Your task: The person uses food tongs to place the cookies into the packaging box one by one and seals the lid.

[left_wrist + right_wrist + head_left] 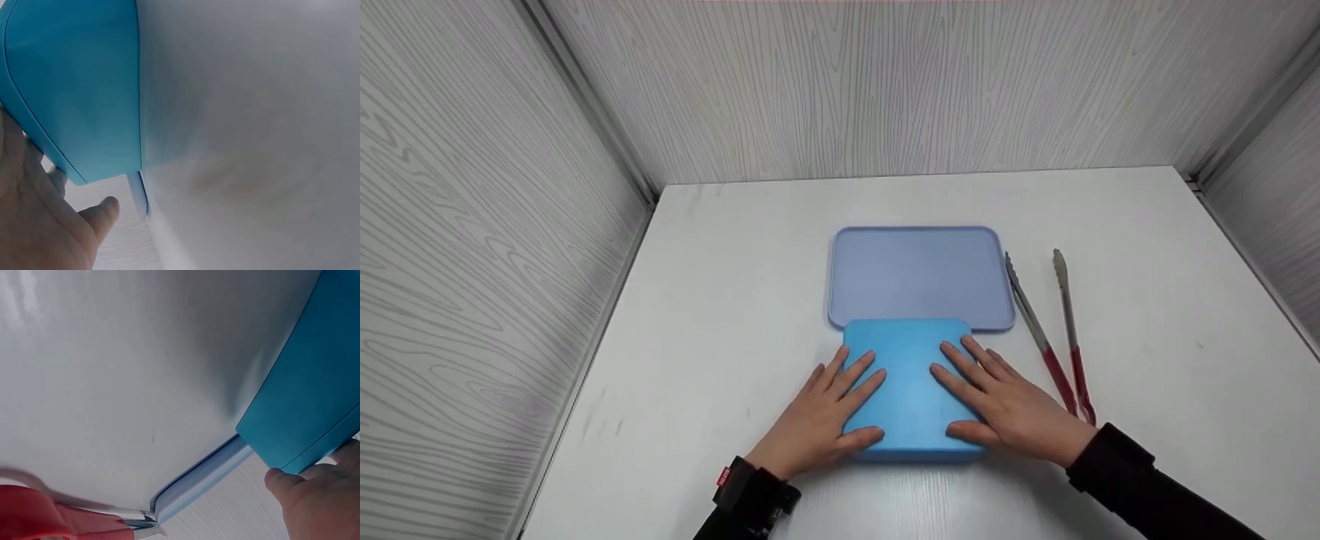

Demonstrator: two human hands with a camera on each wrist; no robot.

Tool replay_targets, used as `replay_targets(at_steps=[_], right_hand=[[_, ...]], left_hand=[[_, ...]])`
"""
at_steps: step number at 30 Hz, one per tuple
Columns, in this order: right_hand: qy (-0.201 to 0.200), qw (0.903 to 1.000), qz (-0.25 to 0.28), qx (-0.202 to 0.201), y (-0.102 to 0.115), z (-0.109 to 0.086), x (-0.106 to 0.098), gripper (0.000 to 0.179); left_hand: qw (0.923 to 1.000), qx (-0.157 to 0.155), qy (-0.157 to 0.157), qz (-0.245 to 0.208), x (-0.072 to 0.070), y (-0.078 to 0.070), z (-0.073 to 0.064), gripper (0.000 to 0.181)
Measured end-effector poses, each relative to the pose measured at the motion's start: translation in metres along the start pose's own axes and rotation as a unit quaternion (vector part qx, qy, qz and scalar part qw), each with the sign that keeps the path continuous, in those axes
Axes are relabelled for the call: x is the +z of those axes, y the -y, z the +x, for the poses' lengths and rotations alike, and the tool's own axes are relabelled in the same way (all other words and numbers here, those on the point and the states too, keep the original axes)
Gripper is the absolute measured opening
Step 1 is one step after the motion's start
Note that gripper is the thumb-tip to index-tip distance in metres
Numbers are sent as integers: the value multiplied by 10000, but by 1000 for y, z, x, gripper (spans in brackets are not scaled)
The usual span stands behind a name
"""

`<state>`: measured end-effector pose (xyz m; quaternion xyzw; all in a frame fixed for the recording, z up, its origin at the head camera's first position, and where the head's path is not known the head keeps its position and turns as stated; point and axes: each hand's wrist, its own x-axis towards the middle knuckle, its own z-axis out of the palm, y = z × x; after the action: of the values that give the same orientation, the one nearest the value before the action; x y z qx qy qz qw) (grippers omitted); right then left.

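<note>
A bright blue lidded box (911,390) lies flat on the white table, its far edge against a pale blue tray (919,274). My left hand (829,412) rests on the left part of the lid with fingers spread. On the right part lies my right hand (1012,405), its fingers also spread and straight. The left wrist view shows the side wall of the box (79,95) and a seam below the lid. To the right of the tray are metal tongs with red handles (1061,375), their arms apart, close to my right hand.
The white table (720,300) carries all of this. Grey wood-grain panels stand at the back (847,90), the left (472,262) and the right. The tongs' tips lie beside the tray's right edge.
</note>
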<state>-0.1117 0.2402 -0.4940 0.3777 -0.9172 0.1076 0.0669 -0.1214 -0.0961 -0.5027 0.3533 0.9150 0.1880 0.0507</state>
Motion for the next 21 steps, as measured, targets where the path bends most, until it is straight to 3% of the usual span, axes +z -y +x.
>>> replay_targets(at_steps=[11,16,21], right_hand=[[530,9985,-116,104,-8,5,-19,77],[211,9994,-225,172,-18,6,-28,78],[10,9981,-268,562,-35,9,-42,79]], left_hand=[[9996,4,34,263,-16,-3,3,79],[9992,-165,-151,341,-32,2,6,79],[9959,-563,-533,467,-53,16,10,77]])
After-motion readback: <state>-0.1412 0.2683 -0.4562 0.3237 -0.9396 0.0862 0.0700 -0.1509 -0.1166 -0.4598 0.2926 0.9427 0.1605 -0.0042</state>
